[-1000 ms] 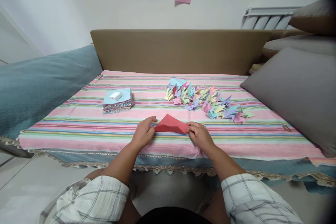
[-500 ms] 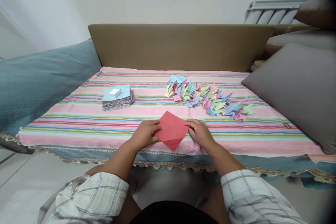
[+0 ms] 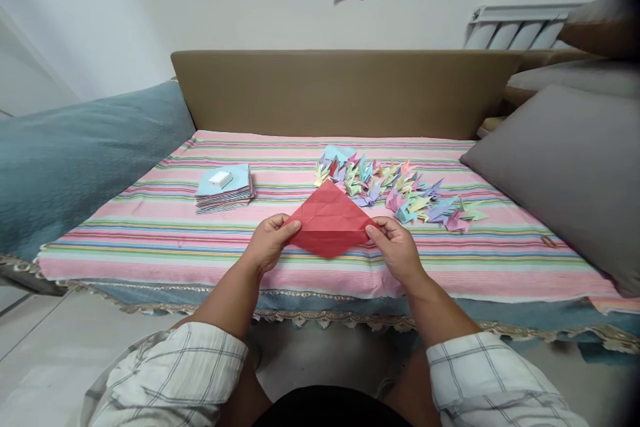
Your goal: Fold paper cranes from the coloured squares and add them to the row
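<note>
A square sheet of red paper (image 3: 330,213), turned to a diamond with crease lines across it, is held up above the striped cloth. My left hand (image 3: 270,240) pinches its left corner, thumb on top. At the right corner, my right hand (image 3: 395,247) pinches it the same way. Beyond the sheet's top corner lies a heap of folded paper cranes (image 3: 410,190) in pastel colours. To the left is a stack of paper squares (image 3: 225,200) with a small white block (image 3: 221,179) on top.
The striped cloth (image 3: 150,233) covers a sofa seat with a brown backrest (image 3: 345,93). A grey cushion (image 3: 560,167) leans at the right, a blue padded armrest (image 3: 95,140) stands at the left. A light blue paper (image 3: 339,152) lies behind the cranes.
The red paper has been lifted off the cloth and tilted up, its far corner now overlapping the cranes in view. Both hands have shifted to grip its side corners, thumbs on top.
</note>
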Demonstrator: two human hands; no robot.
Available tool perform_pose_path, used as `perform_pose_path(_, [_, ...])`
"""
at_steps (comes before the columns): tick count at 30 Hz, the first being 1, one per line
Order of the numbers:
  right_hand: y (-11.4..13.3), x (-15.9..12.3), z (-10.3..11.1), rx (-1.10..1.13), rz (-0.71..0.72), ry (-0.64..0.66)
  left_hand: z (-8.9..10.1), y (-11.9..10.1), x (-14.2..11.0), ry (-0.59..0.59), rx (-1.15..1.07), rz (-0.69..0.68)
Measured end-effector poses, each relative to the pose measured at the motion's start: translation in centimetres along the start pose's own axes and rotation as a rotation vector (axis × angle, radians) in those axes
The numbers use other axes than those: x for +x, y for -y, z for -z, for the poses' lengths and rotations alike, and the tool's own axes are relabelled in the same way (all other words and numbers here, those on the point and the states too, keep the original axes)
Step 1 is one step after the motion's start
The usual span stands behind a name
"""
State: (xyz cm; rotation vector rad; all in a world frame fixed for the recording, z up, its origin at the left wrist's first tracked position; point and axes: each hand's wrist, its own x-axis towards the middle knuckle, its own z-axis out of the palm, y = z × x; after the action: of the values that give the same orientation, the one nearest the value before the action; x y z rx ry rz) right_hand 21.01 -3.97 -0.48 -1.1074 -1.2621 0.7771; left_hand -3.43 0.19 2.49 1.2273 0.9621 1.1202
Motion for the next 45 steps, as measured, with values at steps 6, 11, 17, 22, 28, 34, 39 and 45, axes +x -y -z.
perform_pose_path(6, [-1.6,0.8,-0.4,-0.195,0.009,-0.172,-1.4,1.9,1.4,-0.108,-0.053,0.143])
perform_pose_path(11, [-1.9,-0.3,-1.5,-0.732,0.308,0.041,-0.8,3.7,2.8,-0.164,0.282,0.085])
perform_pose_path(17, [-1.7,-1.1,-4.5,-0.971,0.278,0.303,-0.8,3.2,2.5,-0.07,0.552,0.0])
perform_pose_path(22, [-1.9,-0.9,-5.5,-1.039,0.253,0.336,-1.0,2.2,1.2,0.058,0.635,0.011])
perform_pose_path(28, [-2.2,-0.8,-5.7,-1.026,0.204,0.324,-1.0,2.1,0.0,0.129,0.807,-0.095])
perform_pose_path(34, [-1.8,-0.7,-5.2,-1.064,0.161,0.311,-1.0,2.6,-0.7,0.325,1.15,-0.426])
perform_pose_path(39, [-1.7,-0.7,-4.7,-1.087,0.163,0.298,-1.0,2.9,-1.0,0.402,1.349,-0.558])
perform_pose_path(45, [-2.2,-0.8,-4.6,-1.043,0.189,0.249,-1.0,3.5,-0.7,0.392,1.352,-0.609])
